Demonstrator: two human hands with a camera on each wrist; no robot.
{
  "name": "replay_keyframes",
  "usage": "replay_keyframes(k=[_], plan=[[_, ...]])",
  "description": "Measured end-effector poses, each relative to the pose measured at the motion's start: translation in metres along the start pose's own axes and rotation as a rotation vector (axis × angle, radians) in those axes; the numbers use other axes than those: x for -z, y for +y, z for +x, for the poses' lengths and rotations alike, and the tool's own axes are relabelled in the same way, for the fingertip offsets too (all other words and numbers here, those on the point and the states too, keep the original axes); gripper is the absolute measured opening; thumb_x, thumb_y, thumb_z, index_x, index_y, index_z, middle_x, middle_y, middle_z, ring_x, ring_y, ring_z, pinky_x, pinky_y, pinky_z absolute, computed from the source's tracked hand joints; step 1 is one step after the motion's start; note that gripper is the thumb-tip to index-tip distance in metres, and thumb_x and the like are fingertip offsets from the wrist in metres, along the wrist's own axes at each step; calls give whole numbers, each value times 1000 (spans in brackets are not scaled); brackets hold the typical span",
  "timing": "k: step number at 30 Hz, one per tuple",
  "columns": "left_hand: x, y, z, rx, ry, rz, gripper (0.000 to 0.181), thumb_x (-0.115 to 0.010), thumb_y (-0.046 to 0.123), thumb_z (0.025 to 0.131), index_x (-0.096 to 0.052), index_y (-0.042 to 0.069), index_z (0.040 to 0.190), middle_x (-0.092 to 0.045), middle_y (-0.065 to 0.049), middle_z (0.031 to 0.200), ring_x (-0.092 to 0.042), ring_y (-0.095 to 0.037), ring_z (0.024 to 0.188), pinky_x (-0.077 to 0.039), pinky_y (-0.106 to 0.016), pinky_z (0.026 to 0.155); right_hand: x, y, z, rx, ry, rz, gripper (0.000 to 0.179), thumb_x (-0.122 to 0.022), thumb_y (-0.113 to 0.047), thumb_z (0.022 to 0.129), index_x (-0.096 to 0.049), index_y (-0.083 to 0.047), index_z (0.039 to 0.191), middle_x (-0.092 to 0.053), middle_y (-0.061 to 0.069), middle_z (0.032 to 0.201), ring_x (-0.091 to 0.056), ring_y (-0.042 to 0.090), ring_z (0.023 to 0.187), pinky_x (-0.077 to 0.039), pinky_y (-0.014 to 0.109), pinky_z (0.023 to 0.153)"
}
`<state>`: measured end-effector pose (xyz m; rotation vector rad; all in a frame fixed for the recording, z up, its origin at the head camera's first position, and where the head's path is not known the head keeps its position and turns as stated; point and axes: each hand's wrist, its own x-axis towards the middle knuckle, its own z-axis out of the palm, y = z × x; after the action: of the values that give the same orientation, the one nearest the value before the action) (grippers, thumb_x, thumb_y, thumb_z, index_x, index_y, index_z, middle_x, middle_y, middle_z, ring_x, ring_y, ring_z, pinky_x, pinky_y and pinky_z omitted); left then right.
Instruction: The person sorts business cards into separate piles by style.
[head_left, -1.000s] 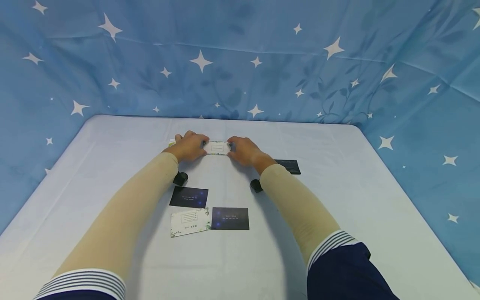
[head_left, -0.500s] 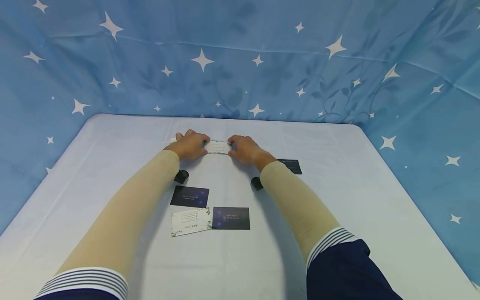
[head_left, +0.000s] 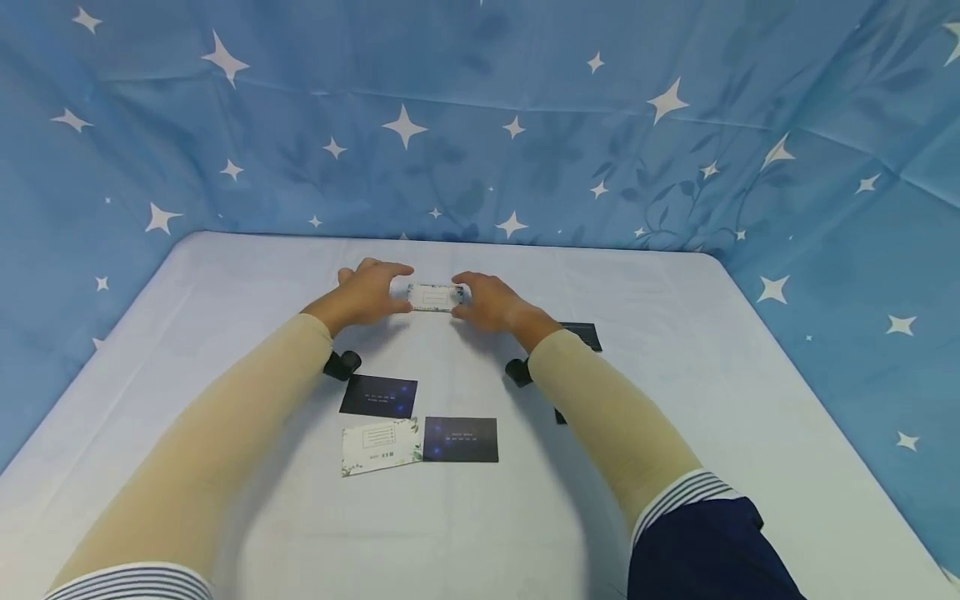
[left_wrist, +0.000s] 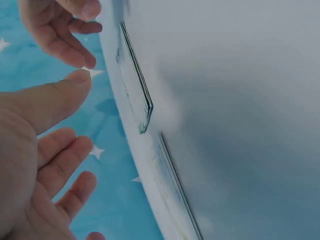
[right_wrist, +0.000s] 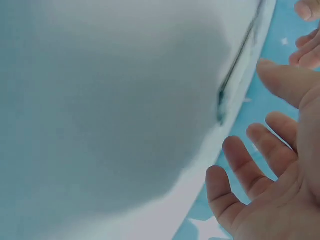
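A small stack of white cards with green leaf print [head_left: 432, 297] lies flat at the far middle of the table. Its layered edge [left_wrist: 136, 70] shows in the left wrist view. My left hand [head_left: 367, 292] hovers just left of the stack, thumb and fingers spread apart with nothing between them. On the other side, my right hand [head_left: 489, 302] is at the stack's right end; its fingers [right_wrist: 242, 157] are loosely extended and hold nothing in the right wrist view. A second pale card or stack [left_wrist: 172, 185] lies beside the first in the left wrist view; my left hand hides it in the head view.
Closer in lie a dark card [head_left: 378, 396], a white leaf-print card [head_left: 381, 446] and another dark card [head_left: 461, 439]. A dark card [head_left: 583, 335] and a dark corner [head_left: 560, 417] show partly behind my right forearm. Blue starry cloth [head_left: 480, 125] hangs behind the white table [head_left: 465, 525].
My left hand has come off the white card stack and moved slightly left. My right hand has loosened at the other end. The stack lies in about the same place.
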<state>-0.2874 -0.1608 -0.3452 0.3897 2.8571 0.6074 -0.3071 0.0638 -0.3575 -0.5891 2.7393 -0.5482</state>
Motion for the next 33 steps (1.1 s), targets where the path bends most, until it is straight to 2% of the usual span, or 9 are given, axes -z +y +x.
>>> replay_keyframes(k=[3, 7, 13, 18, 24, 28, 33], plan=[[4, -4, -20, -15, 15, -5, 66, -72, 30, 93, -47, 12, 150, -49, -12, 147, -33, -36, 137, -21, -59, 95, 4, -5, -13, 55, -5, 14, 65, -67, -30, 97, -40, -11, 154, -42, 9, 155, -35, 27, 143, -27, 42, 115], [2, -6, -54, -41, 30, -16, 63, -75, 30, 91, -51, 10, 146, -54, -11, 143, -35, -36, 137, -22, -61, 95, 2, -19, -32, 140, -46, -9, 66, -72, -30, 94, -44, -11, 152, -47, 8, 151, -40, 27, 140, -30, 41, 113], [-9, -4, -109, -67, 11, -34, 57, -80, 32, 87, -62, 8, 135, -62, -9, 131, -43, -34, 130, -25, -57, 90, -13, -49, -64, 275, -129, -50, 65, -76, -33, 90, -51, -14, 147, -53, 4, 145, -45, 25, 133, -34, 40, 110], [-20, -3, -145, -84, -9, -54, 55, -84, 32, 83, -66, 8, 129, -64, -9, 126, -47, -33, 126, -26, -54, 89, -30, -66, -89, 334, -174, -78, 62, -78, -37, 88, -57, -18, 143, -58, -2, 138, -48, 19, 125, -38, 40, 106], [-36, -3, -171, -111, -21, -57, 56, -88, 36, 75, -69, 11, 121, -65, -1, 119, -50, -28, 120, -25, -50, 89, -46, -75, -110, 342, -234, -121, 55, -79, -39, 88, -62, -22, 137, -62, -10, 130, -48, 16, 121, -36, 39, 104], [-44, -2, -180, -111, -11, -34, 60, -91, 40, 70, -70, 12, 119, -64, 0, 116, -51, -28, 118, -25, -50, 88, -52, -76, -115, 310, -270, -145, 56, -80, -42, 85, -63, -26, 136, -61, -10, 126, -48, 15, 118, -37, 38, 102], [-50, 0, -185, -135, 25, 18, 60, -93, 34, 67, -69, 13, 118, -65, 2, 113, -51, -26, 114, -25, -50, 84, -56, -74, -116, 300, -258, -176, 57, -81, -44, 84, -63, -26, 135, -61, -11, 125, -48, 16, 120, -35, 39, 103]])
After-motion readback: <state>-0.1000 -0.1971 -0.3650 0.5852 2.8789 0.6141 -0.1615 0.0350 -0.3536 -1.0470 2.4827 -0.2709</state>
